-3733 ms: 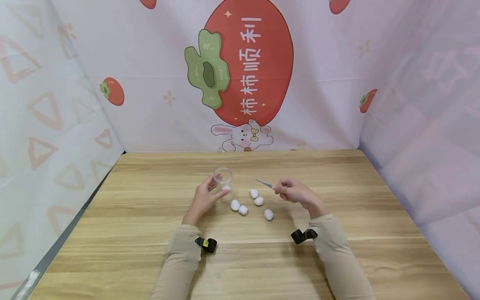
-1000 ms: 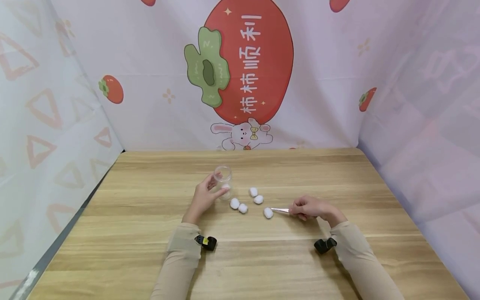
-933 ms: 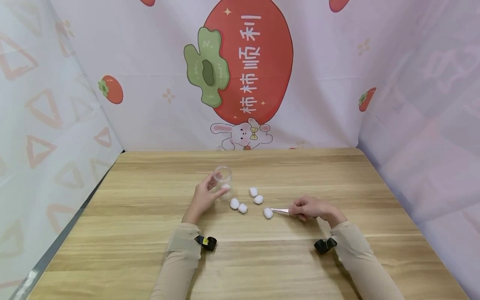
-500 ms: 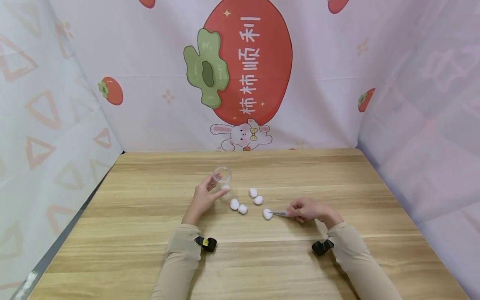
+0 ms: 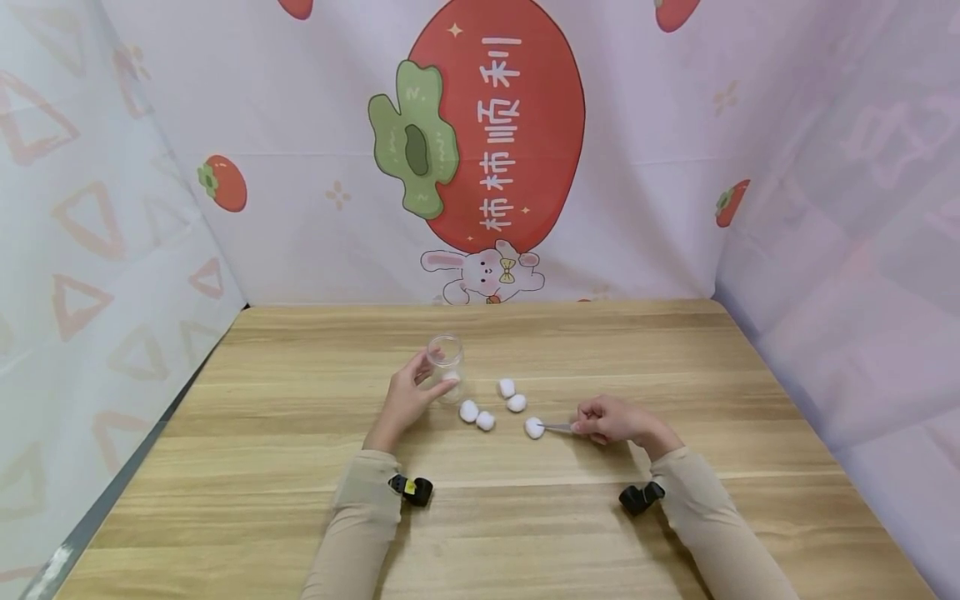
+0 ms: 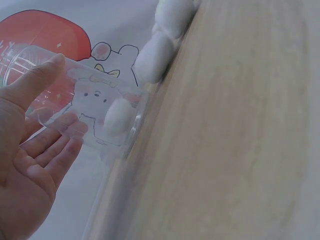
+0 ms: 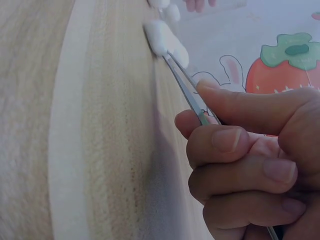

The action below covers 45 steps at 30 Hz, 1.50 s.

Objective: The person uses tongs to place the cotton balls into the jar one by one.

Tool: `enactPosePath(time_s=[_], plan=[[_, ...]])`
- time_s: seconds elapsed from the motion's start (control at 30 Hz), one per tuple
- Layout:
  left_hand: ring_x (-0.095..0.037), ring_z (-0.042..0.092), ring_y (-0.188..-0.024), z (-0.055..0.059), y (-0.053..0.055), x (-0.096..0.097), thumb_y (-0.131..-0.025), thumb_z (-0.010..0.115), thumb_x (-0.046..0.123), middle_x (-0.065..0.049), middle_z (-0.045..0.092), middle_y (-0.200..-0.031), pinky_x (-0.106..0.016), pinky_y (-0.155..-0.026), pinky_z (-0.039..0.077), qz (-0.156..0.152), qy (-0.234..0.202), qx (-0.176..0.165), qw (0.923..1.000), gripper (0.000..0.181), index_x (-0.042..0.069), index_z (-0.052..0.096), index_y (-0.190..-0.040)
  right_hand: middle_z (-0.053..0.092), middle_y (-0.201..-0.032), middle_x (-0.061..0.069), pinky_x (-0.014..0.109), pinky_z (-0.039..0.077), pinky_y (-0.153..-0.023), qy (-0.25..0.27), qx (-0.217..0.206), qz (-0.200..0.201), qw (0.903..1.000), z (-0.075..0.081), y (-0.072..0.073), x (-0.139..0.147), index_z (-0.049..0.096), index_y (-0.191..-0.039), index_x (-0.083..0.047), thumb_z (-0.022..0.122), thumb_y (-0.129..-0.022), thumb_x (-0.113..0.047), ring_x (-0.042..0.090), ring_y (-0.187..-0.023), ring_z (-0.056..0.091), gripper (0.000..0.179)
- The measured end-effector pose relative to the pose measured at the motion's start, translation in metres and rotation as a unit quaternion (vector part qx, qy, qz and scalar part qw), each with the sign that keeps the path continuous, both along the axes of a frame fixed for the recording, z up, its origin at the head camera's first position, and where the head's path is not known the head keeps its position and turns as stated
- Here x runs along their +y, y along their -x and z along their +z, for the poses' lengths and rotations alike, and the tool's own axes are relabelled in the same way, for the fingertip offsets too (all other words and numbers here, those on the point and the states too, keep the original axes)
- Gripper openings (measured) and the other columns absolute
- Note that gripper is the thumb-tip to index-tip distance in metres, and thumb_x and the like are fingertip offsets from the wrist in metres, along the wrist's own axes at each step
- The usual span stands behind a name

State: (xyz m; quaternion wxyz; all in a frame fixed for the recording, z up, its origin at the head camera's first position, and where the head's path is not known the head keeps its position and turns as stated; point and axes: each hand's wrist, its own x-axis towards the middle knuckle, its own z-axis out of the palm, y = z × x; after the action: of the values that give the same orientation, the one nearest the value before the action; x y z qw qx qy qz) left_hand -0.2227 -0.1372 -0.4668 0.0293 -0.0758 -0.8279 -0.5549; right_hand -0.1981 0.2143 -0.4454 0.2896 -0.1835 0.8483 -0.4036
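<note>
My left hand (image 5: 407, 398) grips a clear, open-topped jar (image 5: 446, 350) standing on the table, thumb on one side and fingers on the other. One white cotton ball (image 6: 118, 117) lies at the bottom of the jar in the left wrist view. In my right hand (image 5: 615, 419), metal tweezers (image 7: 186, 92) are pinched between thumb and curled fingers. Their tips meet the side of a cotton ball (image 5: 534, 428) on the table, the one closest to that hand. Two cotton balls (image 5: 468, 411) lie beside the jar, and another pair (image 5: 507, 387) sits farther back.
The wooden table (image 5: 315, 517) runs back to a printed cloth backdrop (image 5: 637, 125). Cloth side walls (image 5: 90, 208) rise on the left and right. A black wrist camera (image 5: 417, 492) sits on each sleeve.
The right hand has come toward me and down with the tweezers to the nearest cotton ball; their tips moved from its edge onto it, and it shifted slightly left. The left hand stays on the jar.
</note>
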Motion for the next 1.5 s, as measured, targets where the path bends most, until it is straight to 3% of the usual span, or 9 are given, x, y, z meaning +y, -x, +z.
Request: enactPosePath(time_s=[0.6,0.9,1.2,1.5], plan=[[-0.033,0.053,-0.131,0.001,-0.001,-0.001,-0.081,0.077,0.018,-0.02,0.056,-0.137,-0.038,-0.116,0.043,-0.01,-0.001,-0.013,0.9999,0.067,0.004,0.047,-0.139,0.041,-0.05,-0.008,0.014,0.027,-0.046,0.01,-0.009,-0.006,0.9999,-0.001,0.004,-0.002,0.048,-0.078,0.011,0.057,-0.096,-0.016,0.005,-0.048,0.036,0.034],[-0.034,0.053,-0.131,0.001,-0.001,-0.001,-0.081,0.077,0.018,-0.021,0.055,-0.137,-0.038,-0.116,0.043,-0.008,0.001,-0.018,0.9998,0.067,0.005,0.046,-0.14,0.04,-0.053,-0.006,0.014,0.027,-0.046,0.022,0.009,-0.002,0.9997,0.002,0.007,-0.005,0.046,-0.076,0.01,0.054,-0.097,-0.014,0.005,-0.05,0.036,0.033],[-0.034,0.054,-0.129,0.001,-0.001,-0.001,-0.081,0.077,0.018,-0.021,0.057,-0.135,-0.039,-0.115,0.045,-0.003,0.003,-0.01,0.9999,0.067,0.004,0.047,-0.139,0.04,-0.053,-0.007,0.014,0.027,-0.045,0.035,-0.009,-0.015,0.9992,0.002,0.009,-0.009,0.046,-0.082,0.013,0.052,-0.098,-0.013,0.005,-0.048,0.035,0.032],[-0.033,0.054,-0.13,0.0,0.0,-0.002,-0.082,0.077,0.017,-0.021,0.057,-0.136,-0.038,-0.115,0.044,-0.008,0.006,-0.009,0.9999,0.067,0.003,0.046,-0.139,0.04,-0.055,-0.007,0.014,0.027,-0.045,0.049,0.014,-0.027,0.9983,0.008,0.011,-0.013,0.048,-0.085,0.016,0.052,-0.098,-0.012,0.004,-0.048,0.034,0.031]])
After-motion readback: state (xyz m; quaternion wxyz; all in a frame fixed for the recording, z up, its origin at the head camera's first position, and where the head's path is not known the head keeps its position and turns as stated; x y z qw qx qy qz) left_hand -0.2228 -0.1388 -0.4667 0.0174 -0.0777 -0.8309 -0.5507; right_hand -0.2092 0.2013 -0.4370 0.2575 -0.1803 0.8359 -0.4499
